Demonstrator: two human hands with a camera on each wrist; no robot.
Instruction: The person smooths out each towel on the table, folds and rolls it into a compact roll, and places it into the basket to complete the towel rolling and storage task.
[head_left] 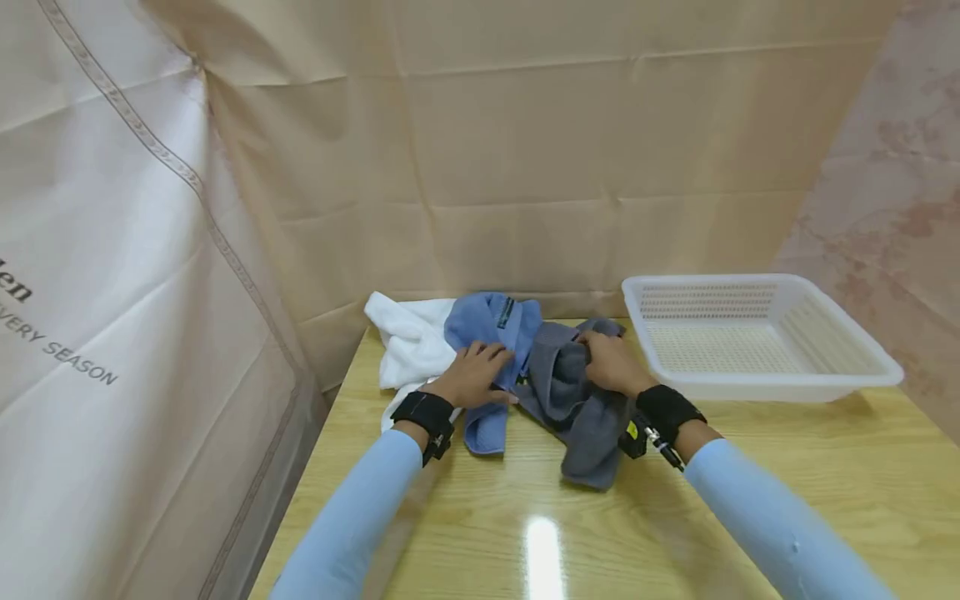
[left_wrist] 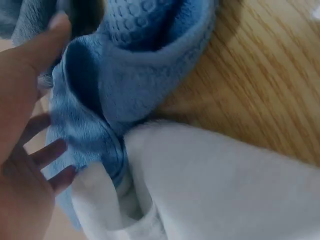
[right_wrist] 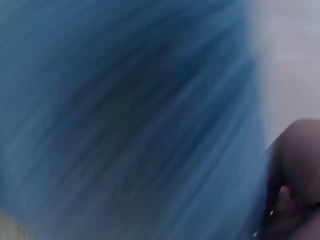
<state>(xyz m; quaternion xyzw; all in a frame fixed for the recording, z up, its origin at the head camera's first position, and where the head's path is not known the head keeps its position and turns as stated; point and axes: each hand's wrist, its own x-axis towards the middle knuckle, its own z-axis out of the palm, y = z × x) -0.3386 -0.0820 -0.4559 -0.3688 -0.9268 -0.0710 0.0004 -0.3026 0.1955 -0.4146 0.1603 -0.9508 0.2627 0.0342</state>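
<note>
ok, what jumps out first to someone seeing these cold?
The heap of towels at the table's far left: a blue towel, a grey towel and a white towel bunched together. Both hands are in it, the left hand resting on the blue one and the right hand gripping the grey one. An empty white basket sits just to the right.

Bare wooden table (head_left: 525, 533) lies open nearer the person than both hands; the white basket (head_left: 757, 337) blocks the right; curtain walls close the left and far side.
</note>
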